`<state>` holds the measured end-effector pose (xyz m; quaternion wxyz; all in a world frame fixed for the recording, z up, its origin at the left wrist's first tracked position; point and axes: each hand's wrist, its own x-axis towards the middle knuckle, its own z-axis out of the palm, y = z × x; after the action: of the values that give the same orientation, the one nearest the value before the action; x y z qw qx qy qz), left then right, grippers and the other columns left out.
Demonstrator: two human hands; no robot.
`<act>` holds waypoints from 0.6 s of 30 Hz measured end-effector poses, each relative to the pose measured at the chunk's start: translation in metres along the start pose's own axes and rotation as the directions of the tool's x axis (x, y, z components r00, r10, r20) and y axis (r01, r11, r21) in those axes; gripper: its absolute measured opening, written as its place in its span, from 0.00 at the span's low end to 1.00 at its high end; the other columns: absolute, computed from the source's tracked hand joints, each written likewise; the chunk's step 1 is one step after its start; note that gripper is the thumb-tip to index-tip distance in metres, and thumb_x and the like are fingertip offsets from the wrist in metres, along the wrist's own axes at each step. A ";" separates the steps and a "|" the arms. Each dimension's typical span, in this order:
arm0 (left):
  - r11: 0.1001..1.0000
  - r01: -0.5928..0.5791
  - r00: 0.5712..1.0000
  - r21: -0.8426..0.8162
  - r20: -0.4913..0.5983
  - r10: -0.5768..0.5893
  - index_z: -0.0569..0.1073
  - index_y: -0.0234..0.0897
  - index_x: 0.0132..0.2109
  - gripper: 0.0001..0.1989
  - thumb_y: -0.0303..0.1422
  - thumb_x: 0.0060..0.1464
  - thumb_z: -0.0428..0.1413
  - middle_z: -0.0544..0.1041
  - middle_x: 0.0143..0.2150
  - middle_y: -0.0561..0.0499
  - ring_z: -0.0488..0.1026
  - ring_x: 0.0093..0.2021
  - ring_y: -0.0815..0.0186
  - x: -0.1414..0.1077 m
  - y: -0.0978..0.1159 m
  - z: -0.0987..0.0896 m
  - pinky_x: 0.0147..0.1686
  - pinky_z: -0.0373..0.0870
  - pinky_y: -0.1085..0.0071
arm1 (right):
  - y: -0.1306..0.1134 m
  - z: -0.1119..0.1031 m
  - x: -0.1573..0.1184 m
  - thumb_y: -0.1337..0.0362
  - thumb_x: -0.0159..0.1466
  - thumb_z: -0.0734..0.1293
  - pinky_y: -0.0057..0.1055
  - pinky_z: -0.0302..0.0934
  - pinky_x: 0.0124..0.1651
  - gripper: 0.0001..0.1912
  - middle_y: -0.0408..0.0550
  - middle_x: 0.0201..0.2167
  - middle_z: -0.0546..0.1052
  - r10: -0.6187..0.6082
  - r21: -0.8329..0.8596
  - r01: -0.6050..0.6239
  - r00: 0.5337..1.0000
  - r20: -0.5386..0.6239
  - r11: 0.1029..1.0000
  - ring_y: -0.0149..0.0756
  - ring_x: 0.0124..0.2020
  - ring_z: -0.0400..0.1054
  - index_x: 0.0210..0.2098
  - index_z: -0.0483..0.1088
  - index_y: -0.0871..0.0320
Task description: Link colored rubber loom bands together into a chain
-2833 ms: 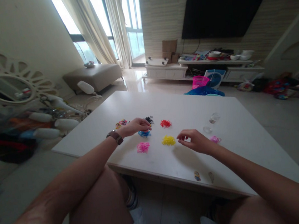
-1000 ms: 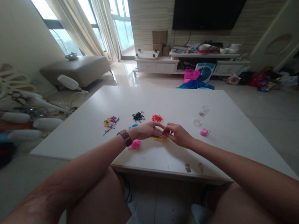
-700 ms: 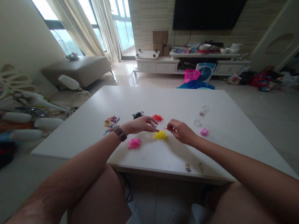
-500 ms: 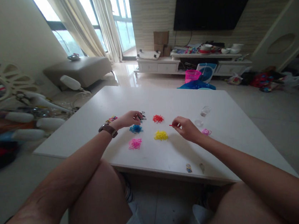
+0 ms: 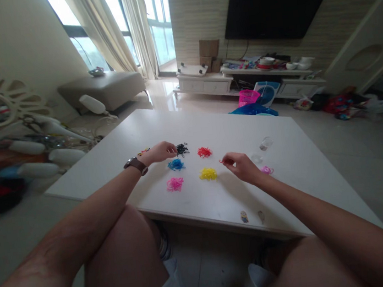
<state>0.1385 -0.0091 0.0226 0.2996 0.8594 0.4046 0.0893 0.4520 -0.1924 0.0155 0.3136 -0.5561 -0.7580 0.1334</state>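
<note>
On the white table (image 5: 161, 124) lie small piles of rubber bands: black bands (image 5: 182, 149), red bands (image 5: 205, 152), blue bands (image 5: 176, 164), yellow bands (image 5: 208, 174) and pink bands (image 5: 175, 184). My left hand (image 5: 163, 151), with a watch (image 5: 136, 165) on its wrist, hovers at the left edge of the black pile. Its fingers are closed together, and anything between them is too small to make out. To the right of the red and yellow piles, my right hand (image 5: 238, 164) pinches a red rubber band (image 5: 221, 161) between thumb and fingertips.
A clear small container (image 5: 265, 143) and a clear round piece (image 5: 257, 158) stand at the right, near a pink-purple bunch (image 5: 267, 170). Close to the front edge are a cartoon-figure charm (image 5: 243, 217) and a small pale piece (image 5: 261, 216). Colourful pieces (image 5: 143, 152) lie behind my left wrist.
My left hand has drawn slightly back to the left from the black bands, so more of that pile shows. My right hand still holds the red band. The view has shifted a little.
</note>
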 end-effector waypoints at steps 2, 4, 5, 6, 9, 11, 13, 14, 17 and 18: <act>0.998 -0.057 0.998 -0.016 -0.015 0.057 0.79 0.33 0.39 0.14 0.37 0.50 0.57 0.81 0.34 0.47 0.75 0.32 0.65 -0.002 0.014 0.006 0.33 0.67 0.72 | -0.006 0.000 0.000 0.66 0.64 0.65 0.31 0.61 0.35 0.06 0.46 0.29 0.77 0.024 0.060 -0.024 1.000 0.006 0.998 0.34 0.28 0.69 0.32 0.73 0.58; 0.988 -0.150 0.989 -0.039 -0.014 0.150 0.79 0.33 0.40 0.13 0.37 0.53 0.57 0.80 0.34 0.47 0.75 0.33 0.65 -0.005 0.033 0.017 0.34 0.68 0.72 | -0.013 0.001 0.000 0.64 0.64 0.66 0.31 0.63 0.36 0.06 0.47 0.29 0.79 0.057 0.137 -0.060 0.998 0.026 0.989 0.34 0.30 0.70 0.33 0.75 0.58; 0.977 -0.208 0.978 -0.048 -0.009 0.208 0.79 0.33 0.41 0.13 0.37 0.53 0.58 0.80 0.34 0.48 0.75 0.33 0.66 -0.006 0.043 0.023 0.34 0.68 0.73 | -0.016 0.001 0.000 0.63 0.64 0.66 0.31 0.64 0.37 0.07 0.47 0.30 0.79 0.073 0.174 -0.079 0.996 0.041 0.982 0.35 0.30 0.71 0.33 0.75 0.58; 0.962 -0.261 0.965 -0.072 -0.001 0.262 0.79 0.33 0.42 0.13 0.37 0.54 0.58 0.80 0.34 0.48 0.75 0.34 0.66 -0.008 0.053 0.031 0.34 0.68 0.73 | -0.019 0.001 0.000 0.63 0.63 0.66 0.32 0.65 0.37 0.07 0.47 0.30 0.80 0.087 0.205 -0.097 0.995 0.054 0.974 0.35 0.31 0.72 0.33 0.76 0.58; 0.910 -0.384 0.918 -0.158 0.042 0.395 0.77 0.33 0.43 0.12 0.36 0.53 0.60 0.80 0.38 0.47 0.75 0.33 0.68 -0.013 0.079 0.055 0.34 0.69 0.74 | -0.025 0.002 -0.001 0.62 0.63 0.67 0.31 0.65 0.37 0.07 0.47 0.30 0.80 0.111 0.260 -0.129 0.990 0.084 0.957 0.35 0.31 0.73 0.34 0.77 0.58; 0.892 -0.415 0.905 -0.180 0.021 0.425 0.76 0.34 0.45 0.13 0.34 0.54 0.60 0.80 0.38 0.47 0.75 0.32 0.69 -0.016 0.091 0.068 0.33 0.69 0.74 | -0.025 0.003 -0.001 0.62 0.62 0.68 0.30 0.65 0.37 0.07 0.47 0.30 0.80 0.113 0.271 -0.135 0.989 0.093 0.953 0.34 0.31 0.72 0.34 0.77 0.59; 0.884 -0.428 0.901 -0.188 -0.009 0.434 0.75 0.34 0.48 0.13 0.32 0.55 0.60 0.80 0.37 0.48 0.75 0.32 0.69 -0.018 0.098 0.077 0.33 0.69 0.74 | -0.024 0.004 -0.002 0.62 0.62 0.68 0.30 0.64 0.36 0.07 0.46 0.30 0.81 0.108 0.276 -0.133 0.989 0.102 0.952 0.34 0.30 0.72 0.34 0.77 0.59; 0.882 -0.432 0.899 -0.186 -0.018 0.437 0.75 0.34 0.47 0.12 0.31 0.55 0.60 0.80 0.37 0.48 0.75 0.32 0.69 -0.018 0.101 0.081 0.33 0.68 0.74 | -0.024 0.004 -0.002 0.62 0.62 0.68 0.30 0.64 0.36 0.07 0.46 0.30 0.81 0.105 0.278 -0.131 0.989 0.106 0.952 0.33 0.30 0.72 0.34 0.78 0.58; 0.886 -0.438 0.898 -0.149 -0.032 0.439 0.76 0.34 0.42 0.06 0.31 0.57 0.57 0.79 0.33 0.48 0.74 0.32 0.68 -0.019 0.108 0.085 0.33 0.67 0.74 | -0.022 0.005 -0.002 0.62 0.62 0.67 0.30 0.64 0.36 0.08 0.46 0.29 0.81 0.097 0.288 -0.126 0.989 0.114 0.949 0.34 0.30 0.72 0.34 0.78 0.58; 0.888 -0.439 0.898 -0.135 -0.033 0.438 0.77 0.35 0.40 0.05 0.31 0.58 0.57 0.79 0.32 0.49 0.74 0.32 0.68 -0.019 0.109 0.085 0.34 0.67 0.73 | -0.021 0.005 -0.002 0.62 0.62 0.67 0.30 0.64 0.35 0.08 0.46 0.29 0.80 0.095 0.291 -0.125 0.989 0.114 0.949 0.34 0.30 0.72 0.34 0.77 0.58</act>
<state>0.2295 -0.1151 0.0202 0.3306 0.9054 0.1933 0.1833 0.4328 -0.2012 0.0224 0.3479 -0.5366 -0.7117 0.2906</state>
